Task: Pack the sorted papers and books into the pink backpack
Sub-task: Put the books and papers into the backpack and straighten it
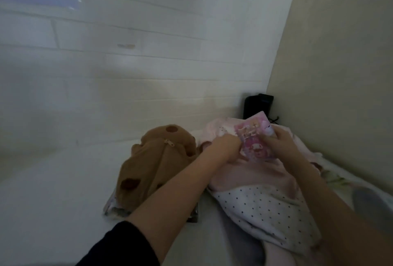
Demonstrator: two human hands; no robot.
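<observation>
Nearest the lens, two bare forearms reach forward over a pale surface (pixel 53 191), the left one coming out of a dark sleeve (pixel 119 246) at the bottom edge. Between and under them lies the pink backpack (pixel 251 172), soft and slumped, with a white panel of small dark dots (pixel 265 206) facing up toward the viewer. At the far end of the backpack, the right hand (pixel 280 140) grips a pink illustrated book (pixel 255 138) by its right edge, fingers curled round it, holding it tilted with its lower part against the bag's fabric. The left hand (pixel 227 145) has its fingers curled at the book's left edge and the pink fabric there; whether it pinches the book or the bag's opening cannot be told from the blur. Just left of the backpack sits a brown plush bag (pixel 155 159) with a zipper and darker round patches, resting on some printed material. Behind the backpack, in the corner where a white brick-patterned wall (pixel 127 64) meets a beige one, stands a dark object (pixel 257 104).
</observation>
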